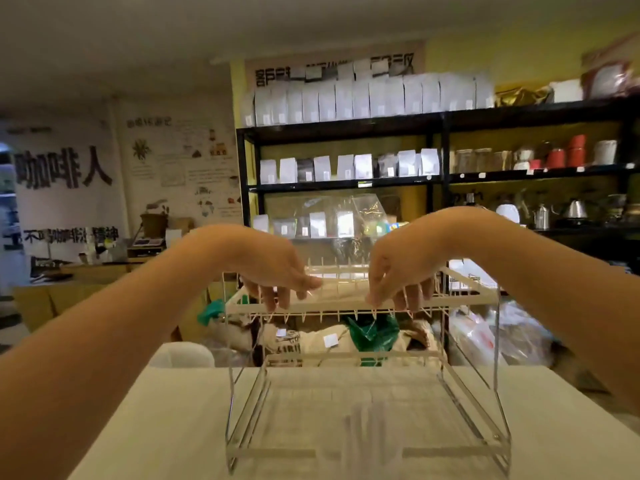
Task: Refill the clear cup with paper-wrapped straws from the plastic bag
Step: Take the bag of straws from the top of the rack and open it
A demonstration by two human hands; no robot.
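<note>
**A:** What is in front of the person?

**B:** A white table (173,427) with a clear acrylic two-tier rack (367,403) standing on it. Both bare forearms reach forward over the table to the rack's upper shelf (346,296), which has a row of small upright pegs along its front and back edges.

**A:** What are the hands doing?

**B:** The left hand (277,271) and the right hand (398,275) hang palm down, apart from each other, fingers curled at the shelf. Between them is a clear plastic bag (346,220), its crinkled top rising above the shelf. The fingertips seem to pinch the bag's lower part, one hand on each side, though the film is so transparent that I cannot tell how firm the grip is.

**A:** And the straws?

**B:** A pale band lies along the shelf between the hands (probably the paper-wrapped straws inside the bag, but it is too blurred to be sure). Lower down, on the rack's bottom level, a clear cup (367,434) shows as a blurred shape with a few pale upright sticks in it.

**A:** What is behind?

**B:** Black shelving (443,147) with white pouches, jars and kettles, and sacks on the floor
</note>
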